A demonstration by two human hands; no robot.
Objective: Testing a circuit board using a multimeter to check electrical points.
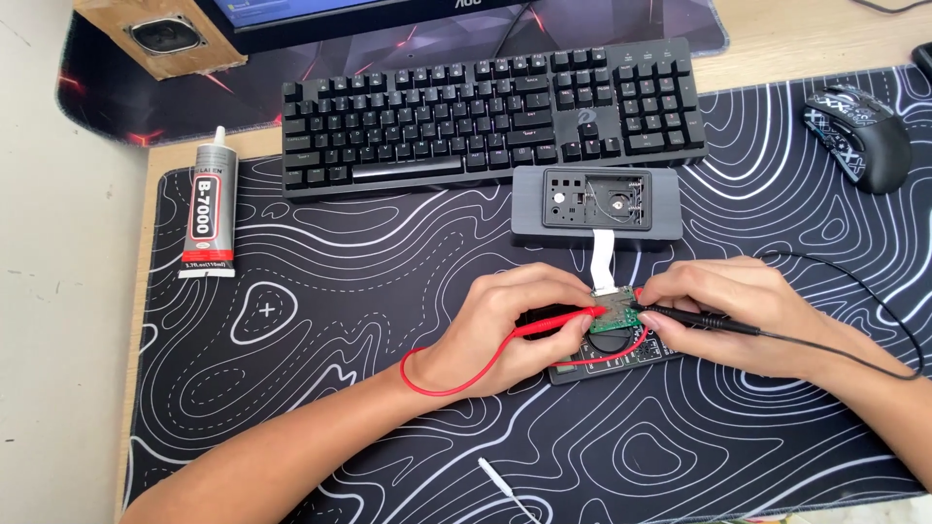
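My left hand (505,325) grips a red test probe (558,324), its tip touching a small green circuit board (615,304). My right hand (743,311) grips a black test probe (704,318), whose tip touches the same board from the right. A white ribbon cable (603,256) runs from the board up to an opened grey device case (594,207). A dark multimeter (612,357) lies under my hands, mostly hidden. The red lead (427,383) loops left of my wrist; the black lead (874,301) arcs to the right.
A black keyboard (490,112) lies behind the case, with a monitor base above it. A patterned mouse (859,134) sits at far right, a glue tube (210,209) at left, a wooden speaker (160,34) top left. A thin white tool (505,485) lies near the mat's front edge.
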